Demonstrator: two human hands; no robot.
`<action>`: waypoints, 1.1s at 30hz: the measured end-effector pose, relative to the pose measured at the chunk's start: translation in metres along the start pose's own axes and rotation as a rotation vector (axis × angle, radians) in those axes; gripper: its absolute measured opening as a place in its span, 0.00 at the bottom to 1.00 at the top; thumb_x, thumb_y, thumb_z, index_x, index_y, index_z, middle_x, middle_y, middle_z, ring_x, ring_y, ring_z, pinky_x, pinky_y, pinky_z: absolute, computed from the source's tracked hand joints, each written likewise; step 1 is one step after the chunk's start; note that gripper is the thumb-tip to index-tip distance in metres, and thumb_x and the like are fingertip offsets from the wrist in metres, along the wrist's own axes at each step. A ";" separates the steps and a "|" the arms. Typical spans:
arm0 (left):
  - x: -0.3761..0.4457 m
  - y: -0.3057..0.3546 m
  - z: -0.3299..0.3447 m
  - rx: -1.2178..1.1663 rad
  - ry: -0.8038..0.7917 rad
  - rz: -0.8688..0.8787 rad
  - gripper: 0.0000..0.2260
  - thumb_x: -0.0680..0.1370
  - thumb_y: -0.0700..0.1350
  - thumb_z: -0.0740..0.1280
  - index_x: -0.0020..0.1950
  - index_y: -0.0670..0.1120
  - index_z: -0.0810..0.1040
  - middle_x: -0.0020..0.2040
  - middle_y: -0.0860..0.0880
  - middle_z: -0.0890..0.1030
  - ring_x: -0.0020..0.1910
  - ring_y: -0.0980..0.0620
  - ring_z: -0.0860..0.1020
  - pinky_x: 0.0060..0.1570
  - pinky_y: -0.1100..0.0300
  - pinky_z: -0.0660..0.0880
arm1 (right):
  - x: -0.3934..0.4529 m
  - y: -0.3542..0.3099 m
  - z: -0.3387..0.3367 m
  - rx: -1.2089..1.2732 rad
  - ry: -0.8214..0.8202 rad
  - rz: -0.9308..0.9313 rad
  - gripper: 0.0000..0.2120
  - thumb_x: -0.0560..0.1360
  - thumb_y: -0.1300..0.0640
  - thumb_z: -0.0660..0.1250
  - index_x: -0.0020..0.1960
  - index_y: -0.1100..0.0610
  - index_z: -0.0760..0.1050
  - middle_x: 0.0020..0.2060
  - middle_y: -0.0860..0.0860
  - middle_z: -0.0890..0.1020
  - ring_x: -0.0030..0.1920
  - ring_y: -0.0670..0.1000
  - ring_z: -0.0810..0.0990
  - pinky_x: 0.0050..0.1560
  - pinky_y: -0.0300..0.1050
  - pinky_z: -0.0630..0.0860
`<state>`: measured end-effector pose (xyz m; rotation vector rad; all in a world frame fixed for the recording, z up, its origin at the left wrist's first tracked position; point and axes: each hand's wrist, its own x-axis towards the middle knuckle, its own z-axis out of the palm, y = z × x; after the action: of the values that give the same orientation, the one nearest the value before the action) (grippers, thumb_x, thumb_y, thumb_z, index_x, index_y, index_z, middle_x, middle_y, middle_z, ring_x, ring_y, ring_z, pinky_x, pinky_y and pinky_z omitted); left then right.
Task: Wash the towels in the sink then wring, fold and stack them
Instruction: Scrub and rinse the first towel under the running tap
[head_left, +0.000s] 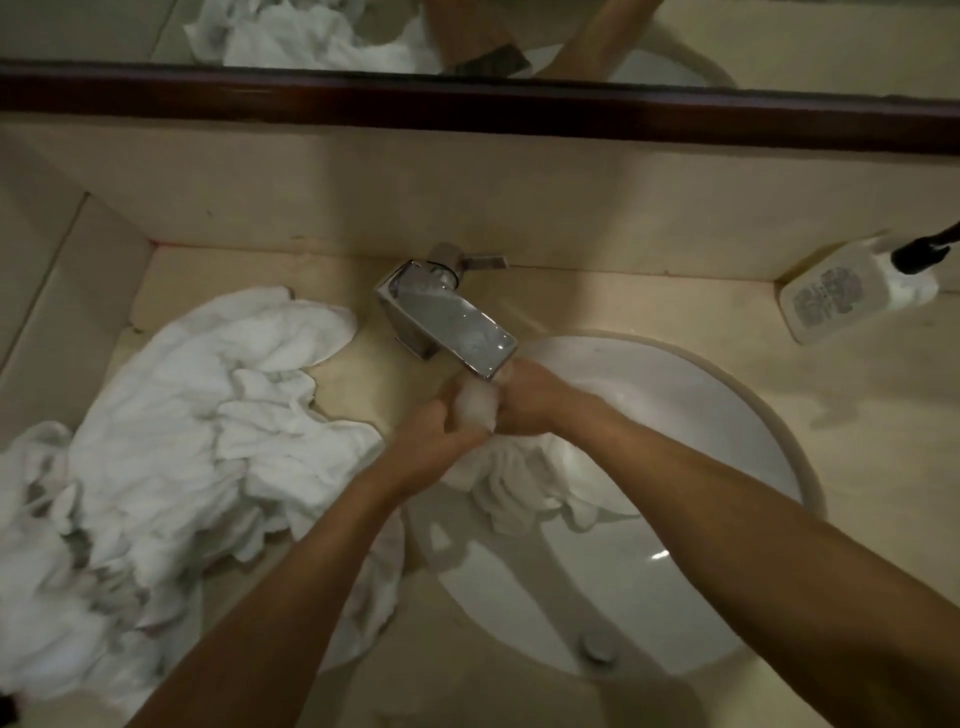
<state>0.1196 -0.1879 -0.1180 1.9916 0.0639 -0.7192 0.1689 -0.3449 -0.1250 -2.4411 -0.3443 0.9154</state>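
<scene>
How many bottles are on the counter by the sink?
1: a white pump bottle stands at the counter's far right corner, against the wall. The towel pile could hide others.

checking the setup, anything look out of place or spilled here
Mostly the pile of towels: it lies crumpled on the counter, one edge drooping over the sink rim. The bottle lies on its side. No spill is visible.

Both forearms are bare from the bottom edge of the view up to the wrists, with no sleeves showing. The left hand (434, 434) and right hand (524, 400) wear no gloves, rings, watch or bands.
</scene>
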 end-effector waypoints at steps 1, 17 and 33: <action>0.001 0.000 0.001 -0.082 0.038 -0.015 0.31 0.63 0.62 0.69 0.64 0.52 0.72 0.57 0.50 0.81 0.56 0.52 0.79 0.57 0.57 0.76 | 0.006 -0.001 0.002 -0.039 0.006 -0.009 0.19 0.73 0.54 0.73 0.62 0.58 0.78 0.60 0.56 0.79 0.62 0.56 0.77 0.61 0.48 0.73; 0.046 0.021 0.034 -0.059 0.189 -0.031 0.09 0.76 0.61 0.66 0.48 0.58 0.75 0.46 0.55 0.79 0.49 0.55 0.80 0.55 0.55 0.77 | -0.043 0.030 0.000 0.968 0.434 0.076 0.15 0.75 0.65 0.70 0.59 0.53 0.73 0.45 0.43 0.81 0.40 0.32 0.80 0.38 0.27 0.72; 0.021 0.027 0.037 -0.703 0.170 0.023 0.18 0.68 0.54 0.73 0.57 0.51 0.83 0.55 0.50 0.84 0.58 0.52 0.81 0.63 0.52 0.75 | -0.041 0.033 0.074 1.076 0.346 0.028 0.24 0.68 0.61 0.79 0.63 0.57 0.78 0.53 0.53 0.85 0.56 0.50 0.84 0.59 0.52 0.80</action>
<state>0.1291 -0.2370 -0.1200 1.3669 0.3463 -0.4257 0.0908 -0.3609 -0.1687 -1.5361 0.2643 0.4586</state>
